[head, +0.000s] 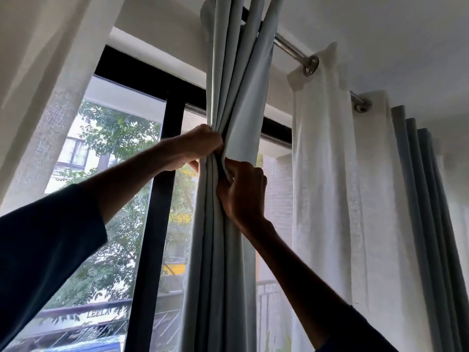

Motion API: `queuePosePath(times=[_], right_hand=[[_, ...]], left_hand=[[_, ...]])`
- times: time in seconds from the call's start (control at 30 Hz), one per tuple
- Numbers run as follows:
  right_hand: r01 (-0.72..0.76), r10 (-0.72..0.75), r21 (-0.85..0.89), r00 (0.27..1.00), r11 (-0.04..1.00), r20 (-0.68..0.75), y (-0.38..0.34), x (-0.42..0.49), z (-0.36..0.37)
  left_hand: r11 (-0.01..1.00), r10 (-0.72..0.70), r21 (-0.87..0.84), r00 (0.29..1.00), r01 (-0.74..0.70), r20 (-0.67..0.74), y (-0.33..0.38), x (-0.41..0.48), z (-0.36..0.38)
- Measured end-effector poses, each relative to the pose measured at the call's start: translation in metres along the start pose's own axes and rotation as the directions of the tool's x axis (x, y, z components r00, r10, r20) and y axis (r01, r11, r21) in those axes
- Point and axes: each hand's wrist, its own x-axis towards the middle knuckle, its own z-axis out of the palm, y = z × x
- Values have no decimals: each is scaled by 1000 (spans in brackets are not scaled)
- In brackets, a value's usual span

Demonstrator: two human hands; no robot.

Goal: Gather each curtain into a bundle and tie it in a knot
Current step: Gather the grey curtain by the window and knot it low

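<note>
Grey curtain, gathered into folds, hung from rod: gripped by left hand above, pinched by right hand just below.

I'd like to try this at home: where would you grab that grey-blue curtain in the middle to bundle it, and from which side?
Grab the grey-blue curtain at its narrow waist, where the hanging folds lie stacked together. Come from the open-window side, as the left hand does, curling your fingers round all the folds; the right hand pinches them just below.
</note>
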Motion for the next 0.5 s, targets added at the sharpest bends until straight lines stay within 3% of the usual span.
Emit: queuePosePath(times=[0.1, 0.17, 0.3, 0.4, 0.43, 0.5], right_hand=[[69, -68, -4, 996, 998, 64, -5, -15, -5], [60, -83, 120, 977, 991, 195, -9, -22, -12], [-210, -40, 455, 877, 865, 479, 6, -18, -34], [-277, 120, 451, 931, 849, 345, 47, -4, -40], [-335, 210, 441, 928, 832, 309, 62, -2, -37], [-496, 353, 424, 858, 758, 373, 78, 0, -34]], left_hand=[[999, 44, -27, 999, -43, 18, 9, -9, 4], [998, 48, 31, 999, -47, -22, 11, -13, 9], [977, 102, 209, 958, -45, -267, 3, -16, 17], [972, 130, 224, 945, -63, -299, 3, -24, 19], [974, 127, 219, 949, -63, -289, 4, -25, 19], [980, 127, 183, 958, -80, -258, 6, -26, 20]])
